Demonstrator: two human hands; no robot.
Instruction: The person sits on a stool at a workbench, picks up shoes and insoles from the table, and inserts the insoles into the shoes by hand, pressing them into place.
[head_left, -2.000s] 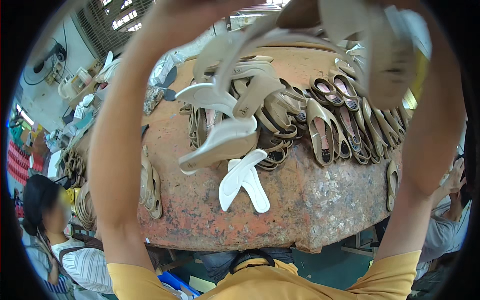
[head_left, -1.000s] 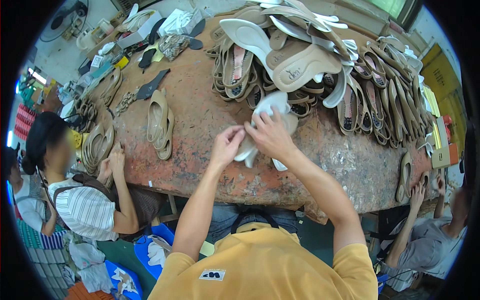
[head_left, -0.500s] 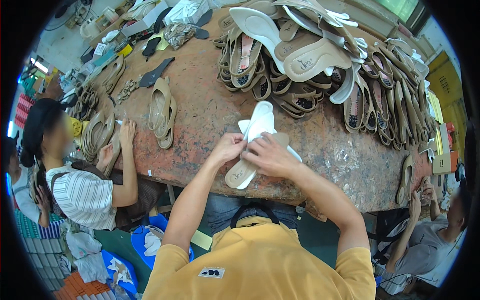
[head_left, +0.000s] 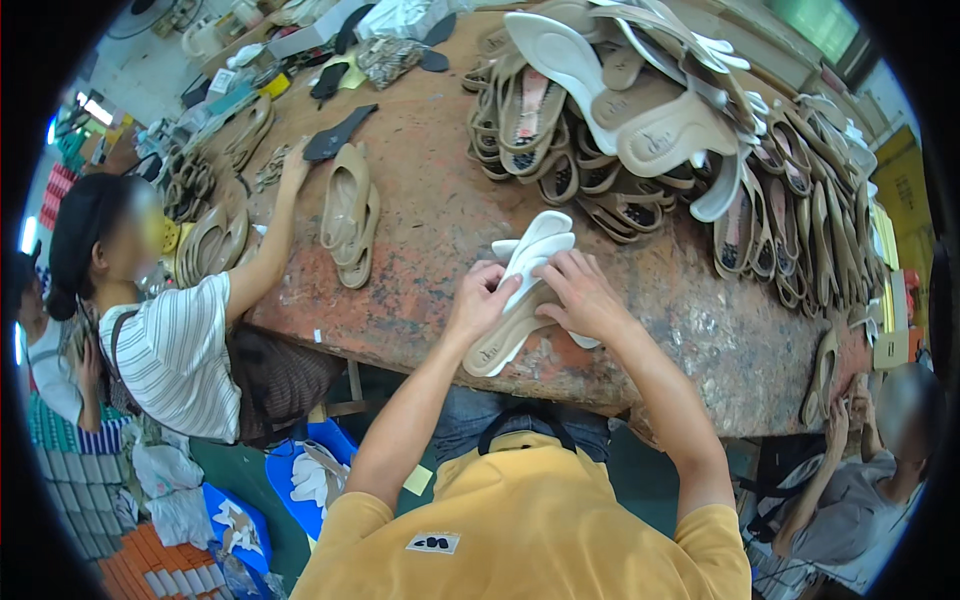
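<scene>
Several insoles lie crossed in a small stack at the table's front edge, between my hands. On top, a white insole (head_left: 540, 252) slants up to the right. Below it a beige insole (head_left: 497, 345) points its heel toward me. My left hand (head_left: 484, 300) is closed on the left edge of the white insole, thumb on top. My right hand (head_left: 587, 293) grips the white insole's right side with bent fingers, its thumb lower, over the beige insole. Its fingertips are partly hidden.
A large heap of beige sandals (head_left: 805, 215) and loose insoles (head_left: 665, 140) covers the table's far right. A pair of beige sandals (head_left: 348, 215) lies to the left. Co-workers sit at both sides; the left one reaches toward a dark flat piece (head_left: 338, 133). Blue bins (head_left: 300, 480) stand below.
The top white insole has shifted and lifts off the beige one at an angle. My right hand's thumb has spread downward. The left co-worker's arm has stretched out across the table.
</scene>
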